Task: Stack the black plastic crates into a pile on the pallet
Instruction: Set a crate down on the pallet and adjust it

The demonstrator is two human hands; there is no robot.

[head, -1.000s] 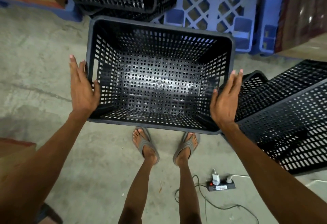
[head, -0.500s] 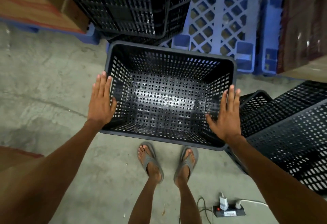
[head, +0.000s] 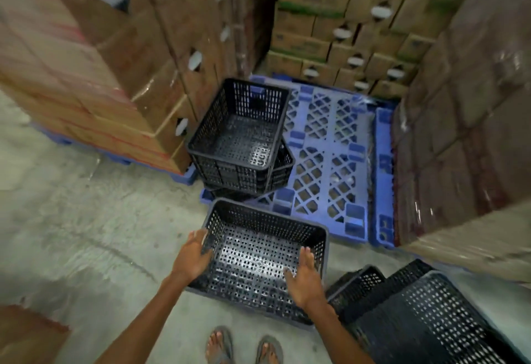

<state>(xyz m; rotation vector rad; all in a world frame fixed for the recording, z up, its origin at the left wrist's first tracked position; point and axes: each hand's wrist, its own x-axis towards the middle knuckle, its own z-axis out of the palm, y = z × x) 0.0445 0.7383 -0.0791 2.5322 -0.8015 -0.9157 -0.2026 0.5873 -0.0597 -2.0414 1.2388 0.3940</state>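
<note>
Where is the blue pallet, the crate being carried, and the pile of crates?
blue pallet [head: 324,145]: head view, on its bare lattice top.
carried crate [head: 258,251]: head view, on its perforated floor.
crate pile [head: 244,139]: head view, on the top crate's floor.

Brown cartons [head: 94,82] stacked high fill the upper left of the frame, red stripes along their lower edges. More cartons [head: 339,33] with oval handle holes rise at top centre. A film-wrapped stack [head: 465,122] stands at right. Grey concrete floor [head: 71,220] covers the lower left. Grey sandals [head: 244,346] show at the bottom edge.
</note>
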